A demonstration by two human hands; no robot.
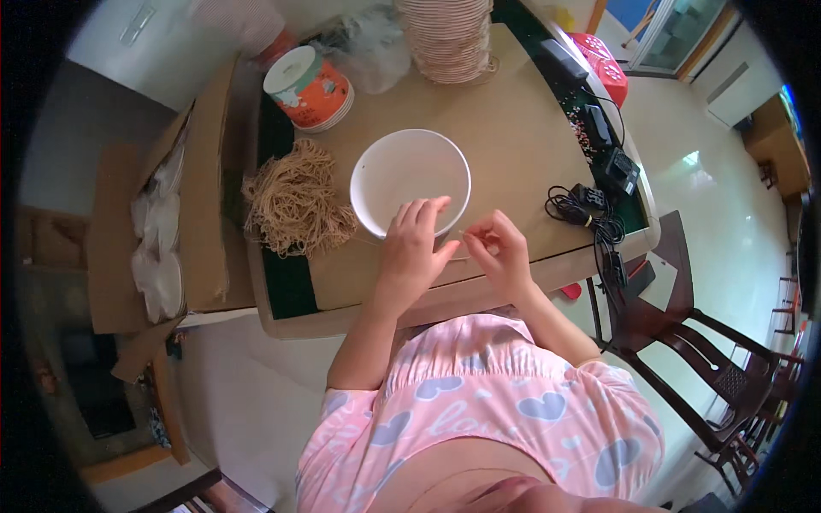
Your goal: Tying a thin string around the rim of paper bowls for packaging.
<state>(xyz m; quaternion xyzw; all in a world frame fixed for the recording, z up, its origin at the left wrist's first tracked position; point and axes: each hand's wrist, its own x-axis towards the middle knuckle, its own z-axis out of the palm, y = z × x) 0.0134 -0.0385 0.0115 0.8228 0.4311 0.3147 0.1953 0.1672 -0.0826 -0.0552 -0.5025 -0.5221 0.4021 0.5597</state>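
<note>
A white paper bucket stands near the table's front edge with its open mouth toward me. My left hand is on its near rim, fingers reaching over the edge and thumb on the outer side. Just right of the rim, my right hand is closed in a pinch on a thin tan string, whose tip shows at the fingers. To the left lies a tangled heap of tan string, and a thin strand runs from it toward my left hand. The bucket's near side is partly hidden by my hands.
Orange printed paper buckets and a tall stack of buckets stand at the back, with a clear plastic bag between them. Black cables and adapters lie at the right edge. An open cardboard box with white contents is at left.
</note>
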